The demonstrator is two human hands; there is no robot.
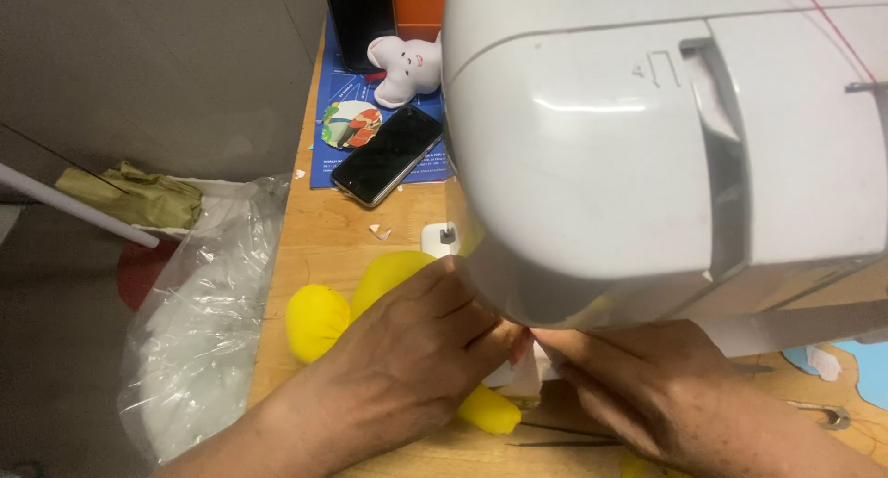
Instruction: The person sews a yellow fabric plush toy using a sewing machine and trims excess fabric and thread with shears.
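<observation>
Where the two hands meet under the head of the white sewing machine [666, 136], the left hand [416, 348] lies flat, pressing down on a yellow stuffed toy [319, 319]. The right hand [638, 376] pinches a small white fabric piece [525, 372] between the fingertips. The toy's long axis runs from lower right to upper left, away from the needle area, which is hidden. It lies on the wooden worktop [342, 237], nearer the left hand. Further off lie a black phone [387, 154] and a clear plastic bag [203, 330].

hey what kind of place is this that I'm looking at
Probably a home sewing or craft table. A white sewing machine fills the view, both hands press a stuffed yellow fabric piece under it, and a small white stuffed toy sits behind on the wooden table.
</observation>
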